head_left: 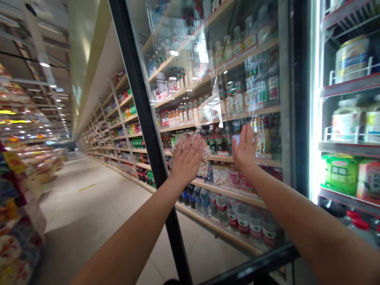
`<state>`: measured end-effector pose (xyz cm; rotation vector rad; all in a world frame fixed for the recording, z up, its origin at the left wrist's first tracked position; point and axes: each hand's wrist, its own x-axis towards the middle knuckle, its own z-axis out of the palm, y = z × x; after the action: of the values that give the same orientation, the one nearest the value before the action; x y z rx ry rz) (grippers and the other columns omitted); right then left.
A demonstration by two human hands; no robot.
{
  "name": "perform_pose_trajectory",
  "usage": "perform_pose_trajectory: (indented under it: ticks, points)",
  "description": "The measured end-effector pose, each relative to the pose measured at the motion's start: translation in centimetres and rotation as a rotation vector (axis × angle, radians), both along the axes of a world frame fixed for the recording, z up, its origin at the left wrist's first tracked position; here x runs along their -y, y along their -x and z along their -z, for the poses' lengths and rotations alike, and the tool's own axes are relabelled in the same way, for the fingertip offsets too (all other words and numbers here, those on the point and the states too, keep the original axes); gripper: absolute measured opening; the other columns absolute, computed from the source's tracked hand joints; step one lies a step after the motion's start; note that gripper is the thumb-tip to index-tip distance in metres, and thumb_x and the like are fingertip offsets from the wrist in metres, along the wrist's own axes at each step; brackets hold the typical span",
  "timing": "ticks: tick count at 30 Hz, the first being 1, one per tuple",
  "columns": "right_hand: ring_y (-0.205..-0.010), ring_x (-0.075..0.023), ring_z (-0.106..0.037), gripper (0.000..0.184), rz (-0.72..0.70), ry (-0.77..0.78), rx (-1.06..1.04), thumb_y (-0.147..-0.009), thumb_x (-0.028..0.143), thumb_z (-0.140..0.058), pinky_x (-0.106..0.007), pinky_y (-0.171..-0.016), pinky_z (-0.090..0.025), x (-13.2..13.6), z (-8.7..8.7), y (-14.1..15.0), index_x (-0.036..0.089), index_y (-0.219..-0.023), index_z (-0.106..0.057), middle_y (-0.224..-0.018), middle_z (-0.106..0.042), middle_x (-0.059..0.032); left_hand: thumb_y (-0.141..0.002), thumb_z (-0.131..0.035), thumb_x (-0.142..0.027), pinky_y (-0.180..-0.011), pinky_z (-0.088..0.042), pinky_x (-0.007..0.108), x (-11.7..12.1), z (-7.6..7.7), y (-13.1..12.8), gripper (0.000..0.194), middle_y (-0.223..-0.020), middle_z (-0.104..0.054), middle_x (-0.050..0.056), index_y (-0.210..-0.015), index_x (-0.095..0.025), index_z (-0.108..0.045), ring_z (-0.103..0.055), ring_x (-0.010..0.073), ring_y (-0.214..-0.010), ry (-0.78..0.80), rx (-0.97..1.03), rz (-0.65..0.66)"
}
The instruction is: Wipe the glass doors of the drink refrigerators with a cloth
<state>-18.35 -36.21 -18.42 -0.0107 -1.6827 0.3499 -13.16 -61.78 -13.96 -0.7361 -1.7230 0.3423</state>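
Observation:
My left hand [187, 156] lies spread over a crumpled, pale cloth [204, 160], pressing it flat against the glass door [213, 103] of a cooler. The cloth sticks out around the fingers, mostly on the right. To the right, my right hand [246, 150] is raised at the same pane with fingers stretched out. A small pale bluish patch [236, 138] shows beside its thumb; whether it is an object or a reflection I cannot tell. The door stands swung out in its black frame [142, 87].
On the right is the lit cooler interior with shelves [347, 148] of jars and a green pack [340, 176]. Through the glass appear shelves of bottles [222, 209]. A long aisle floor [89, 198] runs off left, past a blurred goods display [18, 221].

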Motion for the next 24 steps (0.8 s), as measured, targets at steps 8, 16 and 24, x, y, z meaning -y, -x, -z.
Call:
perform_pose_trajectory:
  ticks: [8, 16, 24]
  points:
    - [-0.158, -0.0291, -0.014, 0.068, 0.025, 0.047, 0.007, -0.105, 0.045, -0.017, -0.059, -0.124, -0.020, -0.1, -0.8, 0.3, 0.012, -0.164, -0.007, -0.168, -0.022, -0.0178, -0.101, -0.044, -0.021, -0.128, -0.018, 0.052, -1.5, 4.8, 0.2, 0.057, -0.167, -0.025, 0.008, -0.158, -0.017, -0.035, -0.023, 0.0296, -0.155, 0.213, 0.098, 0.044]
    - [-0.158, -0.0274, -0.013, 0.068, 0.039, 0.055, 0.050, -0.104, 0.043, -0.020, -0.057, -0.125, -0.020, -0.2, -0.9, 0.1, 0.011, -0.164, -0.007, -0.169, -0.020, -0.0161, -0.105, -0.032, -0.019, -0.127, -0.013, 0.055, 0.7, -4.3, -1.6, 0.053, -0.167, -0.025, 0.012, -0.157, -0.011, -0.032, -0.019, 0.0323, -0.155, -0.022, 0.078, -0.020]
    - [-0.158, -0.0268, -0.010, 0.067, 0.027, 0.080, 0.112, -0.104, 0.043, -0.019, -0.056, -0.126, -0.018, 0.2, -1.2, -1.0, 0.009, -0.162, -0.012, -0.169, -0.018, -0.0163, -0.102, -0.042, -0.028, -0.127, -0.018, 0.056, -0.1, 0.1, -1.1, 0.061, -0.168, -0.019, 0.015, -0.159, -0.010, -0.029, -0.012, 0.0350, -0.156, -0.025, 0.046, -0.086]
